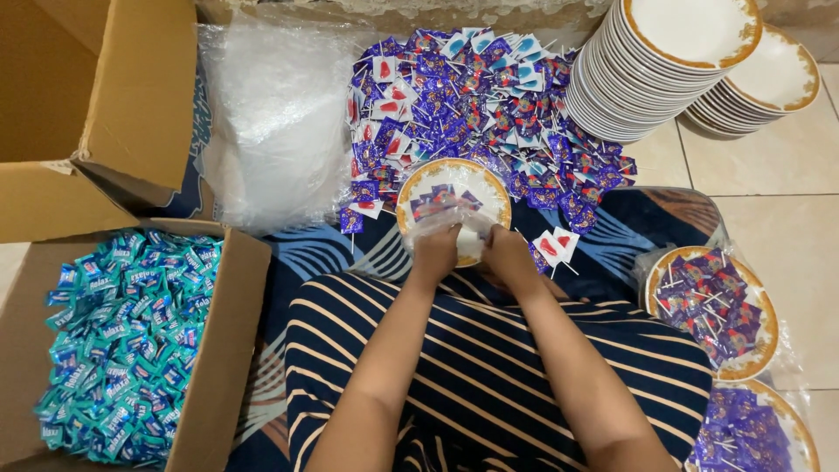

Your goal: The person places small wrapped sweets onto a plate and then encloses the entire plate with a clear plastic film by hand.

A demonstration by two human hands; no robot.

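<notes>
A white plate with a gold rim (pixel 418 181) lies in front of my lap, holding a few purple-wrapped lollipops (pixel 441 199) under a clear plastic bag. My left hand (pixel 436 249) and my right hand (pixel 505 252) meet at the plate's near edge, both pinching the bag's plastic (pixel 470 229). A large heap of purple and white wrapped lollipops (pixel 476 105) spreads just beyond the plate.
A cardboard box (pixel 229 350) of teal candy sachets (pixel 131 341) stands at left. An open box (pixel 105 96) and clear plastic bags (pixel 271 122) sit behind it. Stacked gold-rimmed plates (pixel 664 70) stand at the back right. Bagged plates of lollipops (pixel 712 306) lie at right.
</notes>
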